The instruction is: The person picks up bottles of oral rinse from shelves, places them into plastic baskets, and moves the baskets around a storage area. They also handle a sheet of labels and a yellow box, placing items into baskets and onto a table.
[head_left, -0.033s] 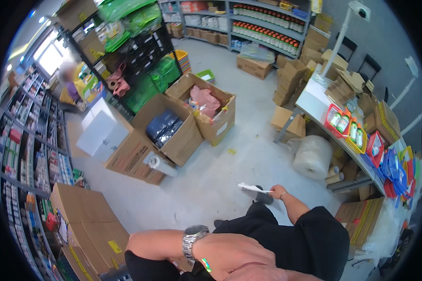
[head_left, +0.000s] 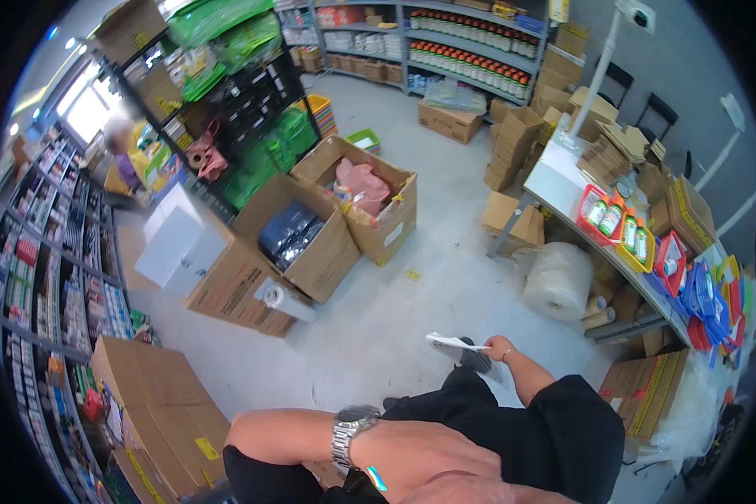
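Observation:
My right hand (head_left: 500,347) is closed on one end of a thin white sheet (head_left: 455,341), which looks like paper and is seen nearly edge-on. The sheet points to the left above my dark shoe (head_left: 476,359), low over the grey floor. My left forearm lies across the front of my body, with a metal watch (head_left: 349,434) on the wrist. The back of my left hand (head_left: 424,451) faces up; its fingers are hidden, so their pose does not show. Dark clothing surrounds both arms.
Open cartons (head_left: 311,252) stand ahead, beside a white roll (head_left: 287,302). At right is a table (head_left: 554,172) bearing bottles in baskets, with a bubble-wrap roll (head_left: 558,281) below. Stocked shelves (head_left: 59,294) and a tall carton (head_left: 155,378) line the left. A person (head_left: 126,155) is further back.
The surroundings have shifted slightly in the picture. Both hands keep nearly the same pose, and the white sheet stays in my right hand.

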Action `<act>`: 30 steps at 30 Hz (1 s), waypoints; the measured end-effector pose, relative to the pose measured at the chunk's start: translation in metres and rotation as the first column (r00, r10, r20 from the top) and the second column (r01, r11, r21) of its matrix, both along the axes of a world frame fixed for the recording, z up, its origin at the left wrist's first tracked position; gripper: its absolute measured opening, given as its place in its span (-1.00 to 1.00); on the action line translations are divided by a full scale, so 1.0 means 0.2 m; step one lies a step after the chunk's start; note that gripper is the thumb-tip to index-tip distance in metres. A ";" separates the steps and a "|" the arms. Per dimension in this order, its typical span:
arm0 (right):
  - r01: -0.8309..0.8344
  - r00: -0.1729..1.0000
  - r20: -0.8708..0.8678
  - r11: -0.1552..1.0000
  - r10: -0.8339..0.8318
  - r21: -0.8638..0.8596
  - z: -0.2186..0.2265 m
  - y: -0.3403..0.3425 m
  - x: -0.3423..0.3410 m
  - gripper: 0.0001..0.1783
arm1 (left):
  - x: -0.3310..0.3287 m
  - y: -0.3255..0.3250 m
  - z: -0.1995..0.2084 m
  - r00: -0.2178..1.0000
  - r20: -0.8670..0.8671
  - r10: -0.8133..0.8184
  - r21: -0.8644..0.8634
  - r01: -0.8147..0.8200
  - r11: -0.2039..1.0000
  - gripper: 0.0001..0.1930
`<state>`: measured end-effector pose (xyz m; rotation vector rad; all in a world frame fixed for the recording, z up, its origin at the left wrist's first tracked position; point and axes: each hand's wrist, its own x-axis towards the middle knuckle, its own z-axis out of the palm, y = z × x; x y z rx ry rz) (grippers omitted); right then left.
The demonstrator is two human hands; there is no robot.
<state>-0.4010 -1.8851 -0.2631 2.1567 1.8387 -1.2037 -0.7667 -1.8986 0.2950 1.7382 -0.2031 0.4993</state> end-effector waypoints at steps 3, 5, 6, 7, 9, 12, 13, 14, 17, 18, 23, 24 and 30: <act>0.119 0.993 -0.004 0.993 -0.119 -0.017 -0.04 -0.16 0.20 -0.69 | 0.29 0.06 0.08 0.988 -0.092 -0.122 -0.005 0.122 0.993 -0.65; 0.155 0.988 -0.009 0.988 -0.155 -0.021 -0.04 -0.17 0.33 -0.70 | 0.50 0.11 0.04 0.981 -0.096 -0.167 0.064 0.174 0.983 -0.64; 0.142 0.990 -0.012 0.990 -0.142 -0.019 -0.02 -0.15 0.40 -0.70 | 0.60 0.13 0.03 0.978 -0.105 -0.180 0.095 0.190 0.977 -0.64; 0.162 0.987 -0.021 0.987 -0.162 -0.020 -0.03 -0.17 0.48 -0.70 | 0.72 0.15 0.02 0.974 -0.111 -0.197 0.117 0.210 0.971 -0.65; 0.184 0.982 -0.041 0.983 -0.185 -0.022 -0.06 -0.15 0.65 -0.70 | 0.95 0.21 0.01 0.970 -0.128 -0.208 0.182 0.229 0.956 -0.67; 0.134 0.989 -0.061 0.991 -0.135 -0.022 -0.04 -0.05 0.89 -0.71 | 1.32 0.29 0.00 0.969 -0.175 -0.172 0.310 0.220 0.925 -0.69; 0.131 0.989 -0.066 0.990 -0.135 -0.052 -0.02 0.01 0.97 -0.72 | 1.44 0.30 -0.01 0.973 -0.188 -0.133 0.372 0.196 0.907 -0.70; 0.125 0.989 -0.071 0.989 -0.132 -0.084 0.00 0.06 1.03 -0.73 | 1.53 0.33 -0.02 0.980 -0.183 -0.076 0.424 0.148 0.893 -0.70; 0.061 0.994 -0.087 0.994 -0.068 -0.089 0.03 0.29 1.19 -0.73 | 1.76 0.47 -0.11 0.965 -0.182 0.190 0.553 -0.060 0.831 -0.80; 0.035 0.995 -0.089 0.996 -0.042 -0.078 0.04 0.37 1.23 -0.73 | 1.80 0.55 -0.14 0.938 -0.230 0.258 0.588 -0.078 0.805 -0.78; -0.157 0.982 -0.085 0.982 0.166 0.104 0.15 0.88 1.21 -0.72 | 1.62 0.85 -0.47 0.812 -0.230 0.537 0.556 -0.343 0.757 -0.84; -0.202 0.970 -0.103 0.967 0.220 0.156 0.14 0.99 1.16 -0.72 | 1.51 0.88 -0.51 0.808 -0.264 0.527 0.507 -0.348 0.788 -0.86; -0.244 0.878 -0.369 0.948 0.305 0.204 0.42 1.57 0.77 -0.72 | 1.20 1.15 -0.67 0.829 -0.351 0.435 0.167 -0.402 0.900 -0.87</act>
